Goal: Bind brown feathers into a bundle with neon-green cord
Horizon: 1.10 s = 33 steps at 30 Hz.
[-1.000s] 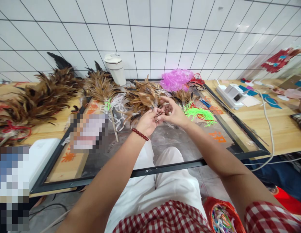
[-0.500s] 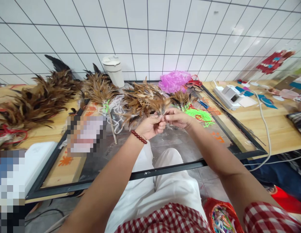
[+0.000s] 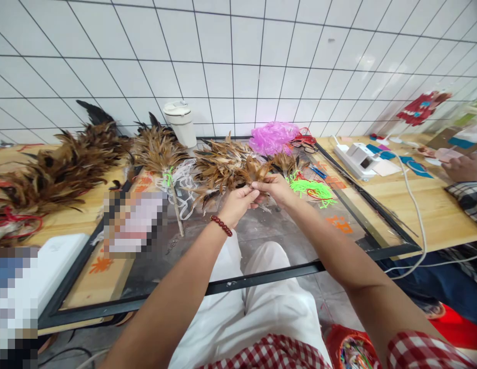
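My left hand (image 3: 239, 203) and my right hand (image 3: 276, 188) meet above the glass panel, fingers pinched together. Between them they grip a few brown feathers (image 3: 257, 168) by the lower ends, the tips pointing up and away. My fingers hide the feather stems. Just behind lies a loose pile of brown feathers (image 3: 219, 161). A smaller feather bunch (image 3: 285, 163) is to the right, beside bright green cords (image 3: 310, 189). Left of my hands, a feather bunch tied with green cord (image 3: 157, 146) on a stick (image 3: 177, 210) rests near white ribbon (image 3: 187, 179).
A black frame (image 3: 261, 272) edges the glass. Behind stand a white cup (image 3: 180, 123) and a pink plastic bag (image 3: 273, 136). Long feather dusters (image 3: 61, 169) lie left. A power strip (image 3: 356, 159) and cable (image 3: 418, 210) are right, with another person's hand (image 3: 463, 166) beyond.
The camera view has tilted up slightly. My hands have shifted their grip, and the feathers lean lower and are less spread. Another person's hand now shows at the right edge.
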Available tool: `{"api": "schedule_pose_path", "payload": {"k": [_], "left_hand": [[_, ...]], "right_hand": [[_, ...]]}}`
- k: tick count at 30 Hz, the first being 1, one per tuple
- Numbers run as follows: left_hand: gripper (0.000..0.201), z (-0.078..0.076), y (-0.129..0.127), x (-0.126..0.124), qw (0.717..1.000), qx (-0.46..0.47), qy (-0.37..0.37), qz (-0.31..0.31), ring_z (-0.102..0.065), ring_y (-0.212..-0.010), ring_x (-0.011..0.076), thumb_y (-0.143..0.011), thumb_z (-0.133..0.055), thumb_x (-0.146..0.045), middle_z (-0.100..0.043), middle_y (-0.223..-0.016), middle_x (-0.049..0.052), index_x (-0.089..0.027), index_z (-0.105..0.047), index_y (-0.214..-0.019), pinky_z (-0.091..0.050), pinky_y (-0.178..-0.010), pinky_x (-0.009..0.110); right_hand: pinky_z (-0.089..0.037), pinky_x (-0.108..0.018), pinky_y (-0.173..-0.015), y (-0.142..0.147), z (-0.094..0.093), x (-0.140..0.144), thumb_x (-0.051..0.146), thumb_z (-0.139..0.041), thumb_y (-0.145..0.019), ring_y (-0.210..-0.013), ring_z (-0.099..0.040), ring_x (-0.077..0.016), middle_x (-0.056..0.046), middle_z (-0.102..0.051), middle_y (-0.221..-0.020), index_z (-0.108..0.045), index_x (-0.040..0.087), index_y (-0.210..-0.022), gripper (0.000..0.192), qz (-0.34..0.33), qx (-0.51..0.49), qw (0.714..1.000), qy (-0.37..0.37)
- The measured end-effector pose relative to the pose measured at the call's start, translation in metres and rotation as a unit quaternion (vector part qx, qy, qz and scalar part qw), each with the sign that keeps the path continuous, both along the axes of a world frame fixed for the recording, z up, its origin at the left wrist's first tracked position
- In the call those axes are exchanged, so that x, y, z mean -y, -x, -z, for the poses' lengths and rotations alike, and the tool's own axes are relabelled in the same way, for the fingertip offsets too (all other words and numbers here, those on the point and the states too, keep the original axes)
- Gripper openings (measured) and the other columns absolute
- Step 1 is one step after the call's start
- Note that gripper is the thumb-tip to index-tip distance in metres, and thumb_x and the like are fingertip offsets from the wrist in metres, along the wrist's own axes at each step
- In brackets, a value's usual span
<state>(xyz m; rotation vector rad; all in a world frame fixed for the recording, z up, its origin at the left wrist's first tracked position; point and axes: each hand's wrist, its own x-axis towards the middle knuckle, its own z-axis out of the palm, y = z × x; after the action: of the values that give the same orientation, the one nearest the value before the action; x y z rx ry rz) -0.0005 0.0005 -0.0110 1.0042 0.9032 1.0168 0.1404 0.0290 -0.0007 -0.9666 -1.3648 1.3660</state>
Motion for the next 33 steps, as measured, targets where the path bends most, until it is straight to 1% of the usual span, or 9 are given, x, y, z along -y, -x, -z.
{"api": "schedule_pose_path", "payload": {"k": [3, 6, 9, 13, 16, 19, 22, 29, 33], "left_hand": [[0.012, 0.000, 0.000, 0.000, 1.000, 0.013, 0.015, -0.023, -0.061, -0.063, 0.0114, -0.075, -0.070, -0.020, -0.067, -0.066, 0.006, -0.009, -0.068, -0.072, -0.048, -0.064, 0.024], [0.008, -0.002, 0.004, -0.001, 0.990, 0.125, 0.058, -0.026, -0.062, -0.067, 0.0110, -0.076, -0.069, -0.019, -0.068, -0.072, 0.004, -0.012, -0.067, -0.076, -0.050, -0.069, 0.026], [0.007, -0.003, 0.008, -0.002, 0.976, 0.197, 0.086, -0.016, -0.060, -0.066, 0.0088, -0.079, -0.066, -0.020, -0.068, -0.078, 0.004, -0.013, -0.066, -0.079, -0.050, -0.069, 0.024], [0.007, -0.002, 0.009, -0.004, 0.973, 0.200, 0.117, 0.001, -0.059, -0.063, 0.0086, -0.079, -0.066, -0.020, -0.065, -0.073, 0.002, -0.013, -0.066, -0.078, -0.051, -0.072, 0.027], [0.008, -0.003, 0.009, -0.003, 0.978, 0.183, 0.097, -0.019, -0.059, -0.066, 0.0090, -0.078, -0.067, -0.021, -0.065, -0.074, 0.002, -0.013, -0.066, -0.077, -0.051, -0.072, 0.026], [0.010, -0.004, 0.009, -0.002, 0.986, 0.149, 0.066, -0.024, -0.058, -0.064, 0.0088, -0.076, -0.069, -0.021, -0.064, -0.070, 0.003, -0.011, -0.066, -0.075, -0.048, -0.066, 0.023], [0.012, -0.003, 0.009, -0.001, 0.990, 0.105, 0.078, 0.046, -0.059, -0.062, 0.0100, -0.075, -0.071, -0.019, -0.063, -0.066, 0.005, -0.009, -0.066, -0.071, -0.046, -0.061, 0.022], [0.010, -0.007, 0.008, 0.004, 0.976, 0.135, 0.101, 0.138, -0.067, -0.078, 0.0153, -0.080, -0.067, -0.019, -0.070, -0.084, 0.010, -0.009, -0.068, -0.083, -0.052, -0.079, 0.031], [0.009, -0.007, 0.010, 0.004, 0.965, 0.156, 0.124, 0.170, -0.068, -0.084, 0.0191, -0.081, -0.065, -0.016, -0.071, -0.088, 0.012, -0.009, -0.068, -0.087, -0.051, -0.087, 0.040]], "right_hand": [[-0.042, -0.025, -0.056, 0.001, 0.001, 0.000, 0.048, -0.079, -0.058, -0.056, -0.050, -0.0097, 0.003, -0.055, -0.060, -0.063, 0.015, -0.067, 0.038, -0.014, 0.025, 0.999, -0.019], [-0.044, -0.025, -0.060, -0.002, 0.001, 0.000, 0.049, -0.079, -0.059, -0.064, -0.050, -0.0103, 0.001, -0.056, -0.078, -0.064, 0.017, -0.095, 0.051, -0.025, 0.067, 0.994, -0.088], [-0.047, -0.030, -0.071, -0.004, 0.000, 0.000, 0.043, -0.083, -0.056, -0.079, -0.052, -0.0147, -0.003, -0.054, -0.096, -0.055, 0.019, -0.123, 0.077, 0.000, 0.167, 0.957, -0.236], [-0.046, -0.037, -0.083, -0.001, 0.002, 0.001, 0.037, -0.076, -0.069, -0.092, -0.051, -0.0210, -0.006, -0.054, -0.101, -0.050, 0.020, -0.132, 0.071, 0.059, 0.244, 0.911, -0.326], [-0.047, -0.033, -0.076, -0.001, 0.003, -0.002, 0.038, -0.079, -0.063, -0.085, -0.054, -0.0188, -0.005, -0.056, -0.094, -0.055, 0.017, -0.124, 0.069, 0.054, 0.204, 0.946, -0.245], [-0.046, -0.027, -0.066, -0.008, 0.000, -0.002, 0.047, -0.079, -0.061, -0.071, -0.055, -0.0135, -0.002, -0.060, -0.078, -0.065, 0.013, -0.098, 0.052, -0.094, 0.111, 0.987, -0.063], [-0.048, -0.025, -0.061, -0.015, -0.006, 0.001, 0.051, -0.078, -0.062, -0.061, -0.057, -0.0115, -0.002, -0.063, -0.066, -0.067, 0.013, -0.080, 0.044, -0.193, 0.017, 0.978, 0.073], [-0.044, -0.020, -0.048, -0.010, -0.011, 0.005, 0.038, -0.087, -0.051, -0.051, -0.054, -0.0089, 0.000, -0.063, -0.057, -0.067, 0.012, -0.067, 0.037, -0.101, -0.059, 0.987, 0.113], [-0.036, -0.019, -0.041, -0.006, -0.012, 0.006, 0.036, -0.088, -0.046, -0.043, -0.045, -0.0066, 0.004, -0.052, -0.046, -0.059, 0.013, -0.056, 0.038, -0.115, -0.035, 0.982, 0.147]]}}
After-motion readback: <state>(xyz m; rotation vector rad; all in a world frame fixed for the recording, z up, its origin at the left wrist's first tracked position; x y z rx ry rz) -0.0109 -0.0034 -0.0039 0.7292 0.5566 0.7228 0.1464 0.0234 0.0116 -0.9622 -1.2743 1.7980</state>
